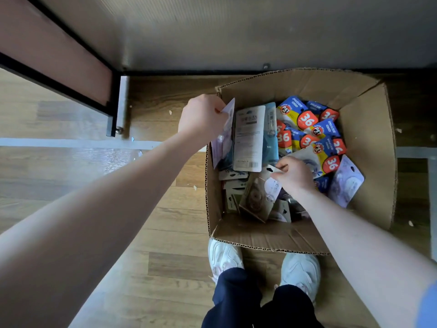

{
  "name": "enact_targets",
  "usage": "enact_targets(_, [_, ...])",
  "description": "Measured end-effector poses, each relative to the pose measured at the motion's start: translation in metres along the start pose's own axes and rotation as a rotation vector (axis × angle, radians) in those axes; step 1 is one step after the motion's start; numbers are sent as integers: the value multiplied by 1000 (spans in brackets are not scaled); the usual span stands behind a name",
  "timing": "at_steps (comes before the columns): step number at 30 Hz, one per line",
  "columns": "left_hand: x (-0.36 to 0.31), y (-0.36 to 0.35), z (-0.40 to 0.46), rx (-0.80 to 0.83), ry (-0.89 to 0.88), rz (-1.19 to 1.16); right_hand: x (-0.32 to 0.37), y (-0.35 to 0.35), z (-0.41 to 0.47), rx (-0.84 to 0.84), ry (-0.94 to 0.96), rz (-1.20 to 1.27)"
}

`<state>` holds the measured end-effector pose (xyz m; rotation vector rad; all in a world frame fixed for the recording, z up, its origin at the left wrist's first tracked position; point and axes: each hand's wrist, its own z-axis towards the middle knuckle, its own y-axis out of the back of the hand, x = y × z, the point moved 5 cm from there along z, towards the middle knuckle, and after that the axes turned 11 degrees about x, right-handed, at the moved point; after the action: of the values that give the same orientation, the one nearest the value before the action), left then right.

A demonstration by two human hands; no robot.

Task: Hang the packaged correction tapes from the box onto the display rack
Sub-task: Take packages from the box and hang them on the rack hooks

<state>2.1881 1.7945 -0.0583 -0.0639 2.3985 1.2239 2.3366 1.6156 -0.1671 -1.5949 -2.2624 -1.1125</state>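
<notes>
1. The open cardboard box (369, 147) stands on the wooden floor (94, 185).
2. The left hand (201, 117), at the box's left edge, pinches a pale packet (228, 129).
3. The right hand (295, 176), inside the box, pinches a white packet (273, 185) among the heaped correction tape packs (307, 129).

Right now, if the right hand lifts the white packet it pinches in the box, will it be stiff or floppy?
Probably light and fairly stiff: the white packet looks like a flat card with a hang hole, and the right hand pinches it by fingertips alone. It may slip, since neighbouring packs look glossy.
</notes>
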Motion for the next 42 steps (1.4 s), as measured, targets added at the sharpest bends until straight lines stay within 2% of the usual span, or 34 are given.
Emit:
enact_targets(3, [-6, 4, -15, 34, 19, -7, 2, 20, -14, 50, 41, -25])
enact_targets(10, [-39, 44, -65, 33, -16, -50, 25, 104, -75, -208, 29, -54])
enact_targets(19, [-113, 143, -132, 8, -87, -105, 114, 216, -173, -415, 177, -192])
enact_targets(22, [-136, 180, -157, -9, -111, -91, 152, 245, -215, -455, 290, -233])
enact_targets(28, [-168, 248, -197, -66, -160, -70, 220, 291, -286, -520, 475, -322])
enact_targets(36, [-188, 313, -224, -149, -290, -20, 303, 331, -334, -652, 673, -404])
enact_targets(42, [-190, 340, -239, -166, -333, -14, 350, 344, -351, -646, 725, -484])
